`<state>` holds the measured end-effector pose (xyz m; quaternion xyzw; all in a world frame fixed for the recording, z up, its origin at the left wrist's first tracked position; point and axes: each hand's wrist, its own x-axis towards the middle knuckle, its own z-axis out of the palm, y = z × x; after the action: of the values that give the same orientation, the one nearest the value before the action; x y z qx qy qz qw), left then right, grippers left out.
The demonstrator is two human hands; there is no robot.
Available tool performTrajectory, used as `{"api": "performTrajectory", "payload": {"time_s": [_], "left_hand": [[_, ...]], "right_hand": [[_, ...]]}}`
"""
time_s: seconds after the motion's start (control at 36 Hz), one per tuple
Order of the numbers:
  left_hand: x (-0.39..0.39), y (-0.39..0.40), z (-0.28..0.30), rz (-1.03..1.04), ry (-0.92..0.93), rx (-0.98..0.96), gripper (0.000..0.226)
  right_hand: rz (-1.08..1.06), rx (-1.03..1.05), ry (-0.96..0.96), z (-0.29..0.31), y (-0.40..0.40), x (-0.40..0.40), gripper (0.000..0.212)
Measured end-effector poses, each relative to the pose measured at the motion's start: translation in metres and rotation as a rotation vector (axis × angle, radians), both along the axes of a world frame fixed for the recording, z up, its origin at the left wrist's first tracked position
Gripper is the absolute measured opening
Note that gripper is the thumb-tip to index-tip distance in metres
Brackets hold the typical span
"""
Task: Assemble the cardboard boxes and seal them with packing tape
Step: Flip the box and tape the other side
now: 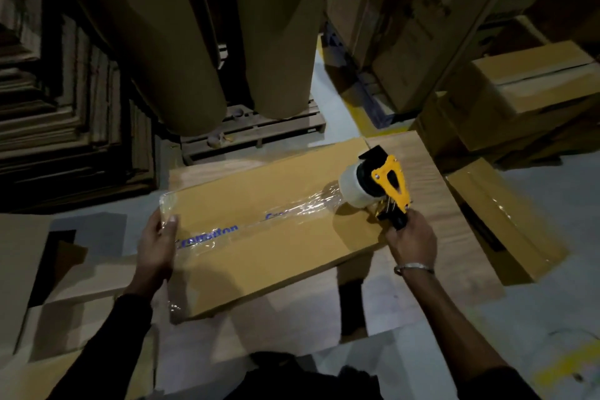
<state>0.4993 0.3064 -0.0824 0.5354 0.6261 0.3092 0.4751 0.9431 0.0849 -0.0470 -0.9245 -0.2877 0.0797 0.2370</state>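
A long brown cardboard box [259,256] lies in front of me with its top flaps closed. Clear packing tape [227,230] with blue lettering runs along the centre seam from the left end toward the right. My left hand [156,243] holds the box's left end, thumb pressing the tape end over the edge. My right hand [410,242] grips the black handle of a yellow tape dispenser [380,185], whose roll rests on the box top near the right end of the seam.
Flat cardboard sheets [65,286] lie on the floor at the left and under the box. Taped boxes [503,230] sit at the right, stacked cartons [535,91] behind them. Two large paper rolls [194,42] stand on a wooden pallet [259,133] straight ahead.
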Motion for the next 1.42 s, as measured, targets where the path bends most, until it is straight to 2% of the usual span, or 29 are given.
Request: {"api": "performTrajectory", "payload": {"time_s": [0.08, 0.14, 0.19, 0.25, 0.28, 0.33, 0.39, 0.44, 0.53, 0.56, 0.64, 0.75, 1.0, 1.11, 1.19, 1.33, 1.42], "left_hand": [[0.002, 0.015, 0.007, 0.014, 0.107, -0.008, 0.037], [0.009, 0.017, 0.017, 0.01, 0.242, 0.048, 0.04], [0.022, 0.014, 0.027, 0.004, 0.417, 0.201, 0.053], [0.047, 0.007, 0.036, -0.008, 0.509, 0.375, 0.05], [0.065, 0.001, 0.043, -0.009, 0.496, 0.431, 0.044], [0.106, -0.015, 0.053, -0.068, 0.345, 0.446, 0.035], [0.153, -0.034, 0.058, -0.22, 0.114, 0.293, 0.024], [0.203, -0.054, 0.063, -0.358, -0.117, -0.022, 0.015], [0.276, -0.073, 0.081, -0.496, -0.363, -0.685, 0.047], [0.296, -0.074, 0.087, -0.52, -0.451, -0.841, 0.055], [0.344, -0.066, 0.096, -0.438, -0.677, -1.04, 0.068], [0.391, -0.046, 0.105, -0.353, -0.774, -1.099, 0.079], [0.436, -0.013, 0.108, -0.35, -0.514, -1.051, 0.079], [0.441, 0.008, 0.1, -0.308, -0.535, -1.044, 0.078], [0.442, 0.018, 0.1, -0.334, -0.51, -1.023, 0.065], [0.445, 0.031, 0.093, -0.342, -0.487, -1.011, 0.015], [0.447, 0.042, 0.087, -0.368, -0.463, -0.94, 0.017]], "right_hand": [[0.009, 0.026, 0.0, 0.004, -0.017, -0.01, 0.025], [-0.002, 0.056, 0.042, 0.009, -0.026, -0.012, 0.031], [-0.043, 0.08, 0.109, 0.015, -0.031, -0.009, 0.029], [-0.082, 0.095, 0.164, 0.022, -0.031, 0.001, 0.019], [-0.081, 0.116, 0.19, 0.027, -0.029, 0.008, 0.018], [-0.053, 0.164, 0.29, 0.037, -0.023, 0.026, 0.023], [-0.047, 0.218, 0.425, 0.05, -0.015, 0.042, 0.019], [-0.039, 0.299, 0.561, 0.061, -0.006, 0.057, 0.013], [0.067, 0.43, 0.854, 0.078, 0.01, 0.067, 0.019], [0.106, 0.466, 0.922, 0.084, 0.014, 0.07, 0.021], [0.212, 0.449, 0.932, 0.088, 0.023, 0.086, 0.021], [0.217, 0.406, 0.968, 0.076, 0.031, 0.108, 0.019], [0.309, 0.39, 1.093, 0.061, 0.04, 0.151, 0.018], [0.303, 0.368, 1.131, 0.051, 0.046, 0.165, 0.015], [0.31, 0.35, 1.151, 0.045, 0.051, 0.17, 0.016], [0.331, 0.331, 1.165, 0.035, 0.061, 0.176, 0.018], [0.329, 0.311, 1.152, 0.031, 0.065, 0.179, 0.018]]}}
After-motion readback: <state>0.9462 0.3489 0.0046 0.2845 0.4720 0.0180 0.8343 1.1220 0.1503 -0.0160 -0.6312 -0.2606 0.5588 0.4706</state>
